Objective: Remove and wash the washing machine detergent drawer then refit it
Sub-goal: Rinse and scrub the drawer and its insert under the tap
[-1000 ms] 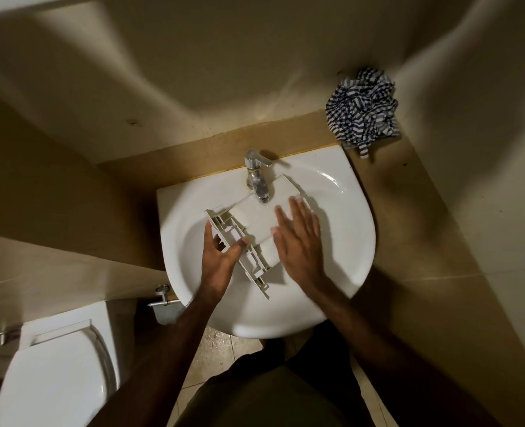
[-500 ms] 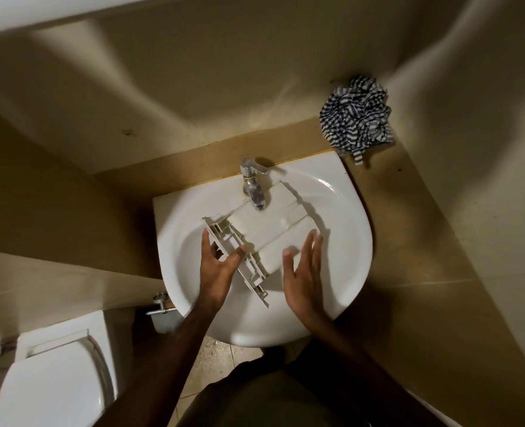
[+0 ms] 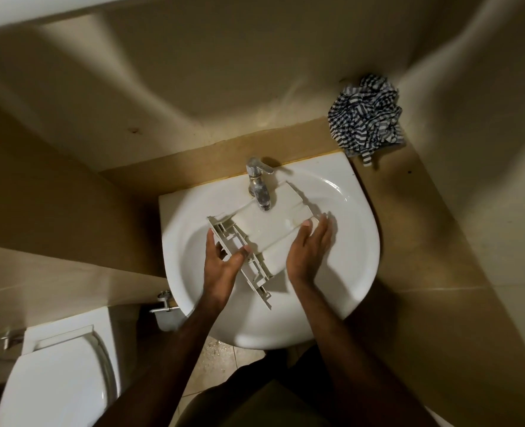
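The white detergent drawer (image 3: 270,223) lies upside down across the white sink basin (image 3: 353,266), its far end under the chrome tap (image 3: 258,186). My left hand (image 3: 221,263) grips the drawer's ribbed front panel, thumb over the edge and fingers behind it. My right hand (image 3: 309,248) lies flat with straight fingers along the drawer's right side, thumb on top of its smooth underside. I cannot tell whether water runs from the tap.
A crumpled blue-and-white striped cloth (image 3: 366,118) sits on the ledge at the back right corner. A white toilet (image 3: 55,374) stands at lower left. Beige walls close in on the left, back and right. A pipe valve (image 3: 164,300) sticks out below the basin's left.
My right hand slid back off the drawer's underside toward me, then forward again along its right edge. My left hand kept its grip on the front panel. The drawer stayed under the tap.
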`<state>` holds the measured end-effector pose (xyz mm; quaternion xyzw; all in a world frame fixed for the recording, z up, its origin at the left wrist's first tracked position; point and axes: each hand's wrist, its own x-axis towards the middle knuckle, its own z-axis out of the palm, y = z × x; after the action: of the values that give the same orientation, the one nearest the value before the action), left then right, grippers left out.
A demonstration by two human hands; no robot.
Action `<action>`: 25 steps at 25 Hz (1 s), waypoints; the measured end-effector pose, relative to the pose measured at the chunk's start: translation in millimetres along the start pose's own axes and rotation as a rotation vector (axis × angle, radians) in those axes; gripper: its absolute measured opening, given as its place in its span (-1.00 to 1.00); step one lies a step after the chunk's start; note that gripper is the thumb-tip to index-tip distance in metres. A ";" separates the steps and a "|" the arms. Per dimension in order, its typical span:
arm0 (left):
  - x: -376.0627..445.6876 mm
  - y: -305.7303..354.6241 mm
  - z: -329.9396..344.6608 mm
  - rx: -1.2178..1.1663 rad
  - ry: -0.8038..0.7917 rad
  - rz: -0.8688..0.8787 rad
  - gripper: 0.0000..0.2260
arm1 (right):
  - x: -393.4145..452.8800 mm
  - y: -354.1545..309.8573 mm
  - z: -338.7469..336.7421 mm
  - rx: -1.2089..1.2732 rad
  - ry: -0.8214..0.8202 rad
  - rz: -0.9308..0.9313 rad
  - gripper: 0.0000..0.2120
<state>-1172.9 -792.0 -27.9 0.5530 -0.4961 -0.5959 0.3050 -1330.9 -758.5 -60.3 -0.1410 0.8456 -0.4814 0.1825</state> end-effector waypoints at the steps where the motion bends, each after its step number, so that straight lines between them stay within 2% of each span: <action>1: 1.1 -1.5 -1.8 -0.006 -0.002 -0.002 -0.30 | -12.4 -7.6 9.7 -0.033 0.029 0.027 -0.43; 4: 1.8 -0.9 -4.8 0.013 -0.023 0.000 -0.28 | -30.4 -19.8 29.0 -0.118 0.114 0.058 -0.35; 9: 0.0 4.6 -0.1 0.100 -0.027 0.031 -0.29 | -18.0 -17.6 28.1 -0.004 0.185 0.099 -0.38; 14: -0.7 6.3 1.7 0.105 -0.014 0.041 -0.29 | 12.1 -27.6 26.8 0.093 0.232 0.453 -0.40; 19: 8.9 7.7 -17.5 0.107 -0.013 0.015 -0.16 | -24.6 -33.3 31.6 0.066 0.138 0.271 -0.33; 22: 7.1 11.1 -17.4 0.183 -0.027 -0.002 -0.07 | 5.0 -31.6 23.0 0.077 0.168 0.438 -0.49; 25: 3.8 12.2 -12.4 0.167 -0.001 -0.014 -0.09 | 34.8 -24.8 7.0 0.022 0.130 0.533 -0.49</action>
<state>-1164.0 -802.5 -16.6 0.5796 -0.5404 -0.5548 0.2534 -1357.3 -790.5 -48.1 0.1195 0.8575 -0.4336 0.2498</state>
